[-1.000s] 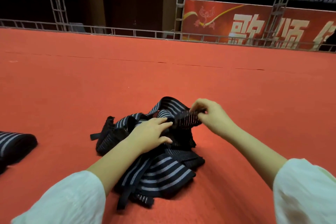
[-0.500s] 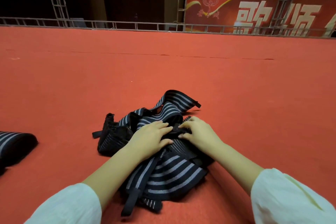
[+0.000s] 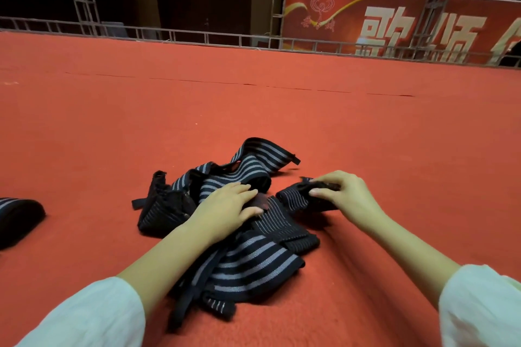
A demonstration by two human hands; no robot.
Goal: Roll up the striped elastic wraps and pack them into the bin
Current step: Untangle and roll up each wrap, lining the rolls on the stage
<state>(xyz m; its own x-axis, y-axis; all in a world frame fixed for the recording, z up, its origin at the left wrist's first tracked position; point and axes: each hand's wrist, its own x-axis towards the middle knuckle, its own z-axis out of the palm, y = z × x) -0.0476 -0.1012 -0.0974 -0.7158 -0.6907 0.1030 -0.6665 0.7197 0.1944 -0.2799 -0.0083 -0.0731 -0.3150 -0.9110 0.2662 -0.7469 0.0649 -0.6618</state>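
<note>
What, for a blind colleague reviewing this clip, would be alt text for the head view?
A person's left hand presses on a tangled pile of striped wraps on red carpet while the right hand grips one wrap's end beside it. Another striped wrap lies at the far left.

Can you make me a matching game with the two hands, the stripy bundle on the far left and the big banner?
Things: 1 left hand; 2 right hand; 3 striped bundle; 4 banner.
States: A red, behind the railing; B alone on the carpet, far left; C rests flat on the pile of wraps; D grips a wrap end.
Pairs: 1-C; 2-D; 3-B; 4-A.
</note>
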